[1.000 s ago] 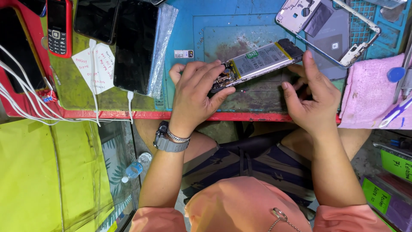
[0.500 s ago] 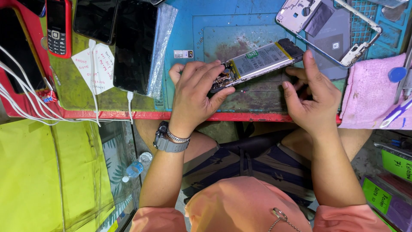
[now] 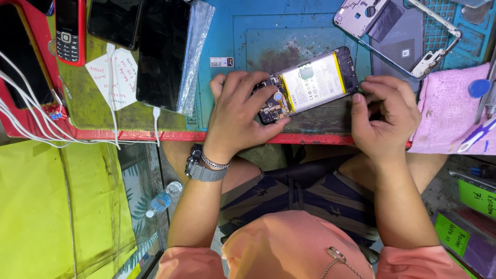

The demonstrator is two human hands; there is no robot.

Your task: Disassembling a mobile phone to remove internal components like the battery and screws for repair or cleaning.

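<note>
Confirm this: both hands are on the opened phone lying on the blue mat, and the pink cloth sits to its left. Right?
Not quite. The head view shows the pink cloth to the right of the opened phone, not left. Both hands, left and right, do touch it on the blue mat.

A red keypad phone (image 3: 69,31) lies beside a pink cloth (image 3: 448,106).

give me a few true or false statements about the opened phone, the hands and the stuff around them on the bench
1. The opened phone lies with its battery facing up. True.
2. The left hand rests on the phone's circuit-board end. True.
3. The right hand holds a screwdriver. False: no tool shows in it; its fingers sit by the phone's other end.
4. A pink cloth lies to the right of the phone. True.
5. The red keypad phone lies on the blue mat. False: it lies far left, off the mat.
6. The wrist watch is on the right arm. False: on the left.
</note>
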